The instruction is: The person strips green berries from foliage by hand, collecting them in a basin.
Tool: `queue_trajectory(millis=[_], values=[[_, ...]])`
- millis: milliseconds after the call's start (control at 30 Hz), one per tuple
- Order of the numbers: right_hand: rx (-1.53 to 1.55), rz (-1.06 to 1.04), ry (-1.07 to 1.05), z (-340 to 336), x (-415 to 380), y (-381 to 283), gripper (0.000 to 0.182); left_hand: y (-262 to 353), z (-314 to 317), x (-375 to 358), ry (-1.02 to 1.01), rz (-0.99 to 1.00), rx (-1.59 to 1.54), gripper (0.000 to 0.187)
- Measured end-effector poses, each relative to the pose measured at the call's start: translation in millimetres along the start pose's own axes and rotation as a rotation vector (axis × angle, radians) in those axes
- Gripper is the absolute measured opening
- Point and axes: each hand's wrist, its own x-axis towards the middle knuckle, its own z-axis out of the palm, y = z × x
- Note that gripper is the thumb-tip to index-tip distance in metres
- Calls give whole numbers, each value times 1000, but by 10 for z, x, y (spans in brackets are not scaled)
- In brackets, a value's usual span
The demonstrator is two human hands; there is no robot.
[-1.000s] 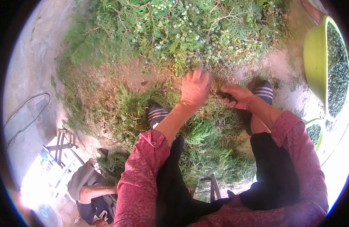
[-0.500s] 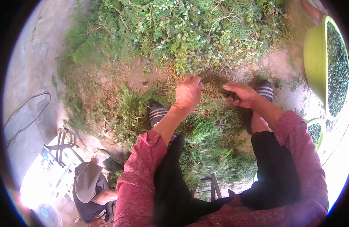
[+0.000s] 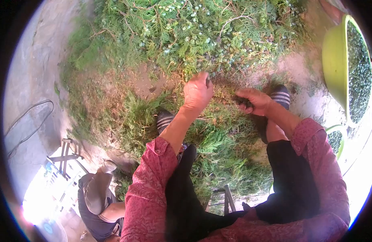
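Observation:
My left hand (image 3: 198, 93) is closed in a fist at the near edge of a heap of green conifer branches (image 3: 186, 40) dotted with pale blue-green cones. Something small and dark shows by its thumb, too small to name. To the right, my right hand (image 3: 253, 101) curls its fingers around a clump of small dark green cones (image 3: 245, 102), apart from the left. Beneath both hands lie loose conifer sprigs (image 3: 214, 139) and browned bits, between my two striped shoes.
On the right stands a lime-green basin (image 3: 335, 66) full of small green cones, with a smaller green container (image 3: 342, 139) below it. A seated person (image 3: 99, 197) is at the lower left, near a folding stool frame (image 3: 64, 155). A cable (image 3: 30, 111) lies on the concrete.
My left hand has moved slightly up and left, toward the branch heap. My right hand has shifted a little left, still closed around the cones. The other person's arm and leg have moved.

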Motion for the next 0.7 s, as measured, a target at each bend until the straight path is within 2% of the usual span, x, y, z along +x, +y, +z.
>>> queue_trajectory(millis=[33, 167, 333, 467, 567, 633, 700], values=[[0, -1, -2, 9, 3, -1, 18, 27, -18, 49, -39, -49, 26, 18], [-7, -12, 35, 49, -11, -13, 16, 44, 96, 142, -66, -8, 67, 18], [42, -36, 8, 14, -23, 15, 15, 152, 100, 181, -237, -68, 255, 16], [-3, -6, -1, 10, -26, -1, 16, 107, 135, 179, -219, -29, 273, 13], [-22, -34, -7, -8, -29, -11, 18, -36, 170, 148, -183, -15, 84, 12], [-23, -67, -14, -7, -41, 0, 20, -8, 61, 31, -2, 32, -272, 14], [41, -76, -20, 60, -56, -35, 24, 174, -27, -97, -84, 38, -304, 19]])
